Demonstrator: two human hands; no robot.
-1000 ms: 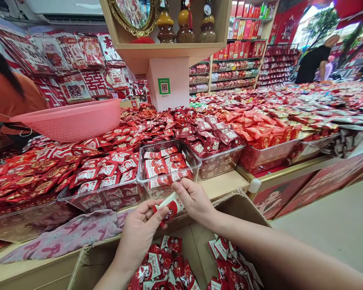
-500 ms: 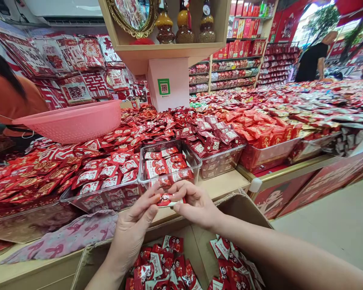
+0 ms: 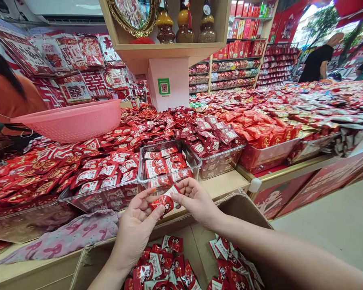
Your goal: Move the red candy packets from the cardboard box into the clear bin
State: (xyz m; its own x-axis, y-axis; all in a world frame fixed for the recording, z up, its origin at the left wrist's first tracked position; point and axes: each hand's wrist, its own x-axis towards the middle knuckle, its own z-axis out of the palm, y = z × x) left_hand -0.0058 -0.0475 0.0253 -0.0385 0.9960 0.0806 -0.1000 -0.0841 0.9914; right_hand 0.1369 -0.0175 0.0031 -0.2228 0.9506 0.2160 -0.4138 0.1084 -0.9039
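Both my hands pinch one small red-and-white candy packet (image 3: 165, 202), tilted, with a printed cartoon figure facing me. My left hand (image 3: 135, 225) has its thumb and fingers closed on the lower left end. At the upper right end, my right hand (image 3: 198, 203) grips it between thumb and bent fingers. Just beyond the hands is a clear plastic bin (image 3: 194, 164) with similar packets lying in rows. Below my wrists stands an open cardboard box (image 3: 89, 259) with loose packets (image 3: 166, 264) of the same look in two heaps.
A pink plastic basket (image 3: 69, 121) rests on heaped red packets at left. A patterned cloth (image 3: 66, 237) lies on the counter edge. More filled bins (image 3: 220, 163) line the counter. A display shelf (image 3: 169, 50) overhangs it. One person (image 3: 317, 60) stands far right, another (image 3: 15, 88) at left.
The candy packet has turned from lying level to a tilted angle, more of its printed face showing. My left fingers have closed further round it. The person far right has shifted slightly right.
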